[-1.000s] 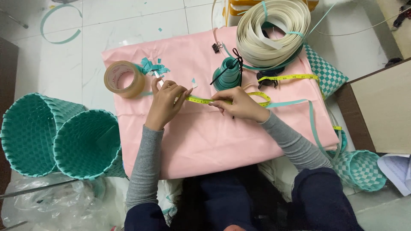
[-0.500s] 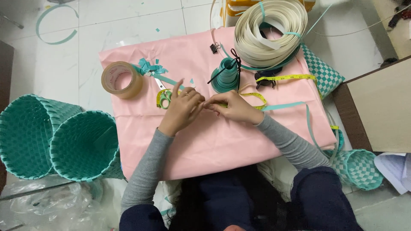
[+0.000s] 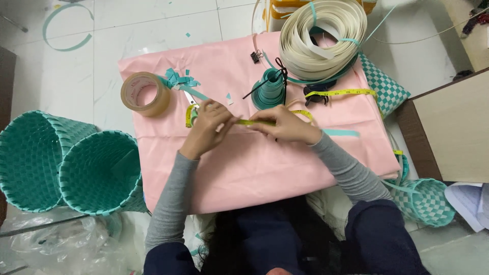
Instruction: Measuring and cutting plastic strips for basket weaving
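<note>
Bare pink cloth (image 3: 265, 168) in front of both hands, wide free room there. Left: tape roll (image 3: 145, 93) w/ teal scraps (image 3: 179, 79) just beside. Ahead: teal strip coil (image 3: 270, 89), cream strip coil (image 3: 323, 35) block the far edge. Two teal baskets (image 3: 66, 170) crowd the floor off the cloth's left side.

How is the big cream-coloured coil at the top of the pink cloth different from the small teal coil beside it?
The cream coil is far wider and loosely wound, with an open middle and stray loops; the teal coil is small, tight and compact. The cream coil overhangs the pink cloth's far edge, while the teal coil sits fully on it, closer to the right hand. Both are wound flat strips.
</note>
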